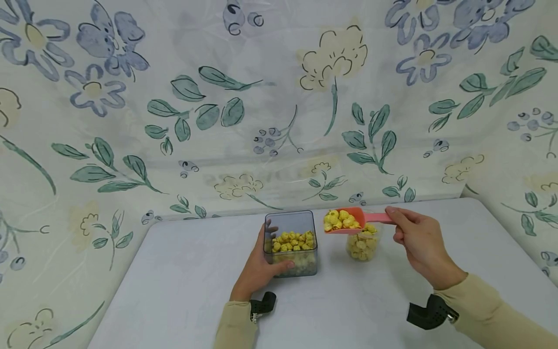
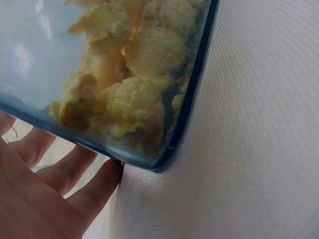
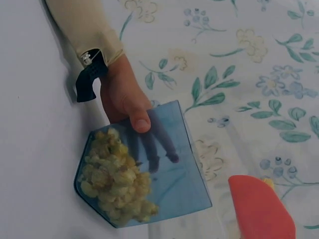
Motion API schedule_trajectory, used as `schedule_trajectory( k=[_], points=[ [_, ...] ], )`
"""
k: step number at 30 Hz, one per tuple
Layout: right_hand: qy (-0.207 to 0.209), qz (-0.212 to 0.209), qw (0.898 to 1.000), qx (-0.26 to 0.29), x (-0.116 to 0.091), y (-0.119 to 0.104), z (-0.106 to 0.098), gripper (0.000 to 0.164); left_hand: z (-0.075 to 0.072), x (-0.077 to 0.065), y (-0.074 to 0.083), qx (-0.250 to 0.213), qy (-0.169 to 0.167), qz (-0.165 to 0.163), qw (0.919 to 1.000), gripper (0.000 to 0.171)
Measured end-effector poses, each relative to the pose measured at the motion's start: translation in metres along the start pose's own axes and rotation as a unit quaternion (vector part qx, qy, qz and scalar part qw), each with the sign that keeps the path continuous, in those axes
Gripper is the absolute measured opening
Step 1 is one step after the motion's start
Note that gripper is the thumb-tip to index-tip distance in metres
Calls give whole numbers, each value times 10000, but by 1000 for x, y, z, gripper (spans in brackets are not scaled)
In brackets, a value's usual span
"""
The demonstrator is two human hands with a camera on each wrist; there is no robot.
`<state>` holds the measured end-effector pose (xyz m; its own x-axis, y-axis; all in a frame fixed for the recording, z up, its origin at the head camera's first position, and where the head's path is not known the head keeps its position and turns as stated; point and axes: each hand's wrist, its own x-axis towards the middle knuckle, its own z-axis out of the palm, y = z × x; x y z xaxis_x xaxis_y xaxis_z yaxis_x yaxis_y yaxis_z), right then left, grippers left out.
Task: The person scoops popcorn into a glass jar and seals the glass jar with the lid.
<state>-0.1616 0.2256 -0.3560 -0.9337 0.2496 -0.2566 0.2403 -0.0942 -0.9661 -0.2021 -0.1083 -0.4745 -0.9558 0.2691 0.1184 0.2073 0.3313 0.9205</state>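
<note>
A bluish see-through square container, partly filled with yellow popcorn, stands on the table. My left hand grips it at its left side, thumb across the front and fingers behind the wall. In the left wrist view, fingers touch the container's lower edge. With my right hand I pinch the handle of a pink scoop, held level and heaped with popcorn. The scoop hangs over a clear round jar of popcorn and partly hides its top. In the right wrist view the scoop's red underside shows.
A white-covered table lies under everything. Behind and at both sides hangs a floral cloth. The jar stands a short way right of the container.
</note>
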Motion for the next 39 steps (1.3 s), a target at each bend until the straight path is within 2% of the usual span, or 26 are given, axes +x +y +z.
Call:
schedule_trajectory(
  k=[8,19,27,39],
  points=[
    [33,-108,9995,282,4,2,-10,65,0,0,0,54,-6,-14,10000,110],
    [168,-48,9996,208,8,2,-25,70,-2,-1,0,28,31,-65,10000,108],
    [423,-8,9991,50,11,8,-37,72,0,-5,-1,-7,14,-77,10000,108],
    [587,-120,9982,33,17,10,-50,64,-1,-3,1,81,29,-25,10000,108]
  ],
)
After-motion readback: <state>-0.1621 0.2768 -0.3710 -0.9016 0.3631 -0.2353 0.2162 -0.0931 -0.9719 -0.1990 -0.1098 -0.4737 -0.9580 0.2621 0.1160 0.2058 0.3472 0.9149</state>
